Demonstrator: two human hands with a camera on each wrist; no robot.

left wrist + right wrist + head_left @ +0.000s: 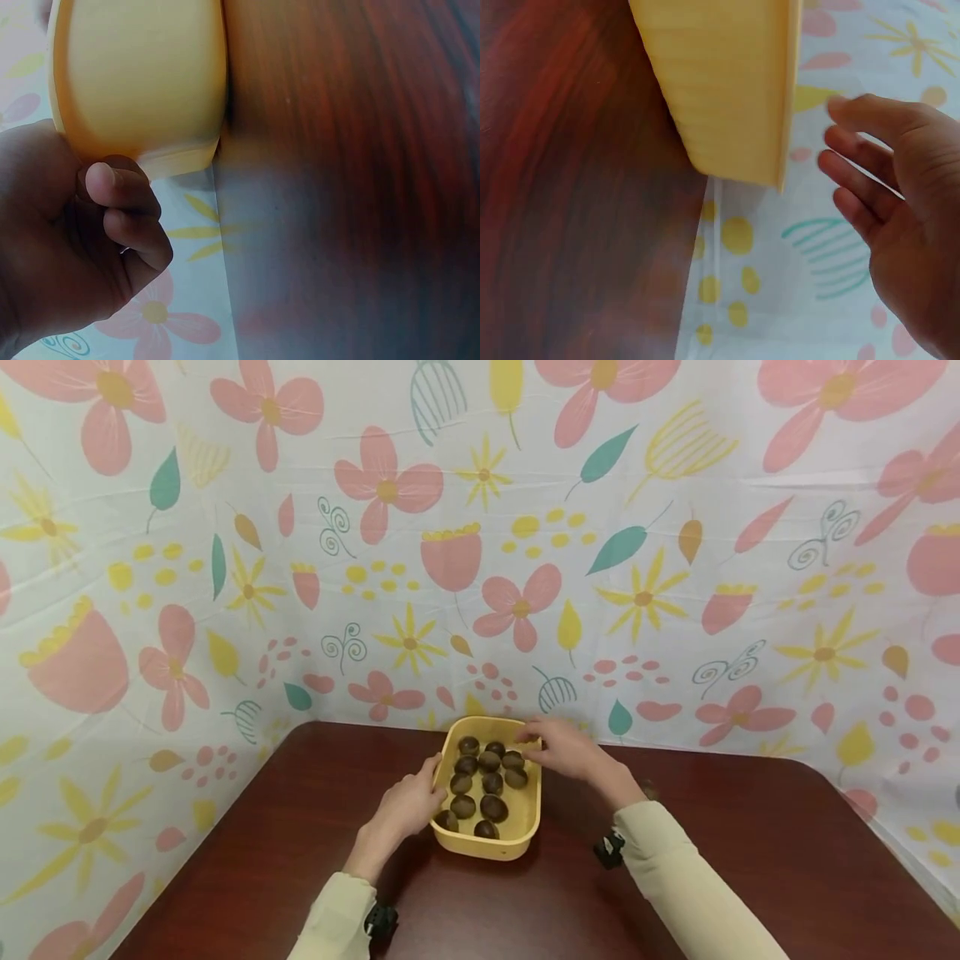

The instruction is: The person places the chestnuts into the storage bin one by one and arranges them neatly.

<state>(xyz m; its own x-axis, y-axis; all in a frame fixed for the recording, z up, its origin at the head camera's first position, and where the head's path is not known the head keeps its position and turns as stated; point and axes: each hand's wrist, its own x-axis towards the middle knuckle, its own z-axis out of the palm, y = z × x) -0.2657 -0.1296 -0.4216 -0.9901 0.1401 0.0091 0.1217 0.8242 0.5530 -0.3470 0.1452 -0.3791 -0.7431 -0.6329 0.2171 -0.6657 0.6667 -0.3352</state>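
Note:
A yellow rectangular plastic container [534, 814] stands on the table near its back edge, with several dark brown chestnuts [493, 808] spread over its bottom. My left hand [408, 802] grips the container's left rim; the left wrist view shows its fingers curled beside the yellow wall [142, 75]. Over the container's far right corner hovers my right hand [562, 747], its fingers loosely bent. In the right wrist view that hand [900, 180] is apart from the rim and holds nothing.
The table [480, 910] has a dark red-brown wood top. A flower-printed cloth [517, 527] hangs behind it and along its left side. Beside my right wrist a small brown thing [649, 791] shows, mostly hidden by the arm.

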